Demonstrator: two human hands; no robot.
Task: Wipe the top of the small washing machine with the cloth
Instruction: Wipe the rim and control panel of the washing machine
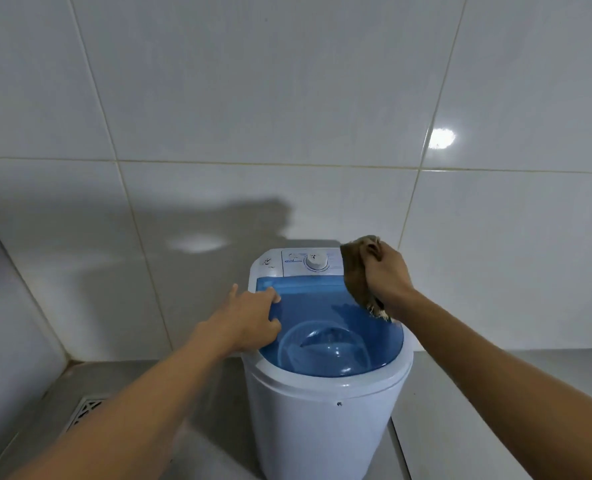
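Against the tiled wall (pixel 287 98), the small washing machine (pixel 325 410) stands upright on the grey floor (pixel 183 393), its control dial (pixel 316 260) at the far edge. The right hand (pixel 386 271) grips the brown cloth (pixel 356 275) in curled fingers at the top's right rim, the cloth hanging lengthwise from far to near. The left hand (pixel 249 318) rests with loosely spread fingers on the blue lid (pixel 322 306).

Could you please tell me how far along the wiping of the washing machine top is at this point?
Done: the right hand has the brown cloth gripped, and the left hand rests on the left edge of the blue lid. In hand: the cloth sits at the lid's back right edge, beside the white control panel. Left: most of the lid and the panel; no wiped streaks show, so cleaned area cannot be judged.
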